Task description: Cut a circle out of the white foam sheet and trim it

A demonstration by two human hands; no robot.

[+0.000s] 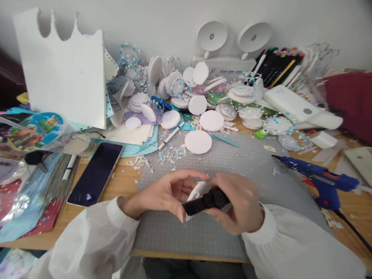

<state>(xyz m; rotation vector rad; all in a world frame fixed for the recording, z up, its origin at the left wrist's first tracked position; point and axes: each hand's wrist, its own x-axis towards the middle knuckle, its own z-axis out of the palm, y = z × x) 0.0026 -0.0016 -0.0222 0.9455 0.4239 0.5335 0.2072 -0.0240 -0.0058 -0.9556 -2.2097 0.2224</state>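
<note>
Near the front of the grey cutting mat (162, 232), my right hand (240, 199) is wrapped round a black tool (215, 197), whose flat end points left. My left hand (171, 192) curls round a white foam disc (200, 189) and holds it by its edge. The black tool lies across the disc's face and hides part of it; my left thumb is beside the tool's end. Just beyond my hands, a round white disc (198, 142) lies flat on the mat, with another white disc (211, 120) behind it.
A blue glue gun (319, 174) lies at the right with its cord. At the left are a dark phone (97, 174), a lidded tub (37, 131) and wires. White discs and blue-dotted rings are piled at the back below a twin-headed lamp (223, 64). A white board (64, 73) stands back left.
</note>
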